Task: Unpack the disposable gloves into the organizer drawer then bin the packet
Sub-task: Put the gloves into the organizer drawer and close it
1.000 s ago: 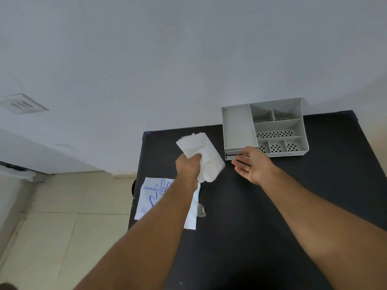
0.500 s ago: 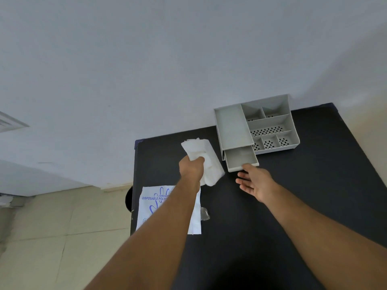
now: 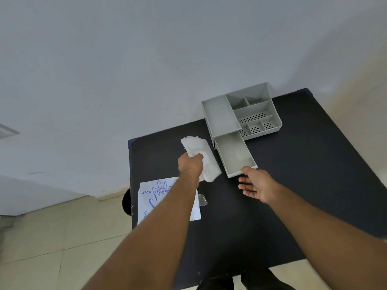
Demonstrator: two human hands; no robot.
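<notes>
Grey plastic drawer (image 3: 235, 155) stands pulled out from the organizer (image 3: 243, 111) on a black table (image 3: 293, 185), and looks empty. A person's left hand (image 3: 190, 166) clutches a wad of disposable gloves (image 3: 201, 155) just left of the drawer; the right hand (image 3: 256, 184) is spread, fingers loose, at the drawer's near edge. The emptied packet (image 3: 155, 197) overhangs the table's left side and could slip off. The flimsy gloves may spill past the narrow drawer if dropped carelessly.

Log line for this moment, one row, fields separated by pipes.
left hand: gripping glove stack | right hand: open, at drawer front | drawer: pulled out, empty | packet: flat on table
</notes>
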